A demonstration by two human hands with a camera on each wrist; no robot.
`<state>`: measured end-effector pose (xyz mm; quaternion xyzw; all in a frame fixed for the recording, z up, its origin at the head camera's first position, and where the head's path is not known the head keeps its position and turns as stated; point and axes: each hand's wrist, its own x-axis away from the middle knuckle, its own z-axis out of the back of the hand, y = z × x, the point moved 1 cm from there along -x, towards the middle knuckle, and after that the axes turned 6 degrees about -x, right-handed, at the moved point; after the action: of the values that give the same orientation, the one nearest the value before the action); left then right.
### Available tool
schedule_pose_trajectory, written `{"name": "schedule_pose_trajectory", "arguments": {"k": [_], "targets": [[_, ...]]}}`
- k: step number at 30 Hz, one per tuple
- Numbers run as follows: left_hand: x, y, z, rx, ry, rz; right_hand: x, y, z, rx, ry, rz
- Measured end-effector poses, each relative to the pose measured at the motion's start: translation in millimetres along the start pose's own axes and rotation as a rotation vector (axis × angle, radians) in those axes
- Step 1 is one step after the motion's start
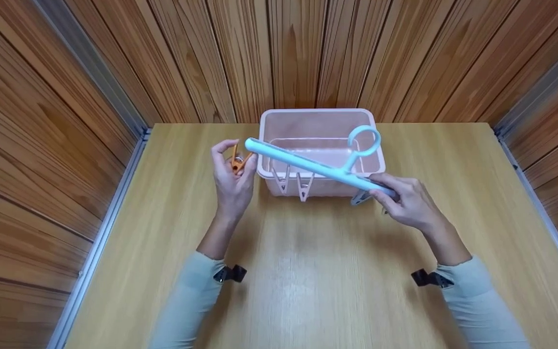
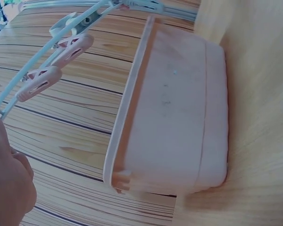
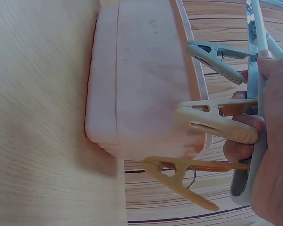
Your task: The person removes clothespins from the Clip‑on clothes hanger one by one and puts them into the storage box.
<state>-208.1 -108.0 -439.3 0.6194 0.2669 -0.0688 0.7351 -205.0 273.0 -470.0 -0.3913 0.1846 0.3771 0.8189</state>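
Note:
A light blue clip hanger (image 1: pixel 303 161) with a round hook is held aslant over the front of a pink basin. My right hand (image 1: pixel 407 201) grips its right end, thumb on the near side and fingers curled behind. At its left end, my left hand (image 1: pixel 233 182) pinches an orange clothespin (image 1: pixel 237 165) between thumb and finger. Pink clothespins (image 2: pixel 40 84) hang from the bar nearer the left hand. By the right hand, a blue-grey clothespin (image 3: pixel 217 61), a cream clothespin (image 3: pixel 217 122) and a yellow-orange clothespin (image 3: pixel 184 179) stick out from the bar.
The pink basin (image 1: pixel 317 112) stands at the back of the wooden table (image 1: pixel 317 271), close to the plank wall (image 1: pixel 293 53). Metal rails (image 1: pixel 97 232) run along the table's sides. Both forearms reach in from the front.

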Motion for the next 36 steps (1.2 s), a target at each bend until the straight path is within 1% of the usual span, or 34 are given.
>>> {"name": "schedule_pose_trajectory", "arguments": {"k": [4,6,9,12,14,15,19,21,22,23,24,25,29,31,33,36], "targets": [[-3.3,0.5,7.4,0.059,-0.058,0.085,-2,-3,0.3,0.021,-0.003,0.038],[-5.7,1.6,11.3,0.081,-0.092,0.115,-2,-4,1.0,0.045,0.004,0.056],[-8.3,4.0,13.2,0.088,-0.119,0.124,-1,-5,3.5,0.050,0.011,0.065],[-8.6,4.5,13.4,0.073,-0.107,0.102,-1,-5,3.9,0.021,-0.004,0.044],[-7.4,3.7,12.7,0.037,-0.085,0.058,0,-6,3.5,-0.023,-0.022,0.014],[-6.2,3.7,12.2,0.011,-0.073,0.024,0,-6,3.3,-0.049,-0.032,-0.006],[-3.7,3.8,10.2,-0.122,-0.014,-0.181,2,-7,2.5,-0.178,-0.072,-0.099],[-3.8,4.6,9.5,-0.167,0.012,-0.267,2,-7,2.6,-0.221,-0.090,-0.140],[-4.1,4.5,9.2,-0.178,0.017,-0.289,3,-7,2.9,-0.236,-0.099,-0.154],[-4.5,4.5,8.9,-0.173,0.012,-0.291,3,-7,3.4,-0.247,-0.105,-0.163],[-4.7,4.5,8.7,-0.158,0.001,-0.276,3,-6,4.2,-0.249,-0.108,-0.169],[-5.0,4.1,8.6,-0.139,-0.015,-0.246,3,-6,5.1,-0.249,-0.111,-0.174],[-5.9,1.4,8.6,-0.056,-0.084,-0.059,3,-5,9.8,-0.211,-0.101,-0.159],[-7.0,0.2,8.9,-0.031,-0.098,0.011,2,-4,11.3,-0.172,-0.091,-0.137],[-8.1,-0.1,8.9,-0.011,-0.099,0.054,1,-4,11.9,-0.138,-0.083,-0.107],[-10.0,-0.4,8.3,0.015,-0.085,0.089,0,-4,11.2,-0.117,-0.078,-0.065]]}}
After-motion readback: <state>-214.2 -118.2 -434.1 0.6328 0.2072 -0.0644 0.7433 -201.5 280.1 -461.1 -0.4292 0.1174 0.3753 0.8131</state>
